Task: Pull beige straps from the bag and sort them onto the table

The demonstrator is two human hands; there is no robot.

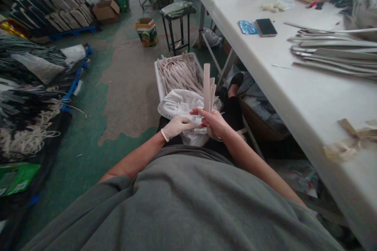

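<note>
My right hand (217, 122) is wrapped round a few flat beige straps (207, 86), which stick up above the fingers. Just left of it, my left hand (177, 127), in a pale thin glove, has its fingers pressed together. Whatever lies between those fingertips is too small to make out. A white plastic bag (179, 104) lies across my lap under both hands. Beyond the bag, a white crate (159, 82) holds many similar beige strips (179, 71).
On the right runs a long white table (265, 66) bearing a phone (266, 27) and a bundle of grey straps (332, 53). Ahead stand a black-legged stool (176, 10) and a carton (146, 31). Blue pallets (75, 76) with piled cords line the left.
</note>
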